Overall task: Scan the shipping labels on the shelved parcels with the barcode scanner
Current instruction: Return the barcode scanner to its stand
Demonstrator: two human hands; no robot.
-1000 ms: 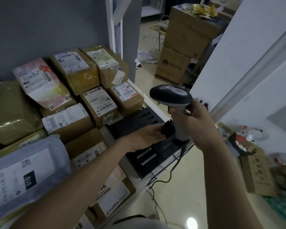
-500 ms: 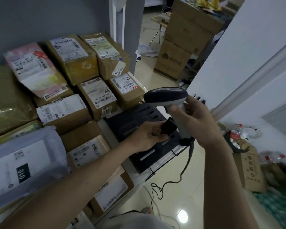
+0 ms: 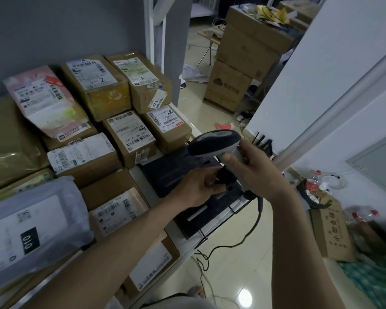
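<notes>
Scanner head swung left toward the labelled parcels (image 3: 129, 137) on the shelf (image 3: 187, 239). Right hand (image 3: 259, 168) grips the barcode scanner (image 3: 216, 144); left hand (image 3: 198, 186) pinches a small black part (image 3: 226, 176) below it. No scan evident; probably all labels remain.

A parcel storeroom: labelled parcels (image 3: 129, 134) crowd a shelf (image 3: 183, 239), stacked cardboard boxes (image 3: 243, 63) stand on the tiled floor (image 3: 232, 253), and a corded barcode scanner (image 3: 214, 144) is in use.

Grey-and-black scanner (image 3: 216, 142), brown parcels (image 3: 129, 139) with white labels (image 3: 133, 132)
</notes>
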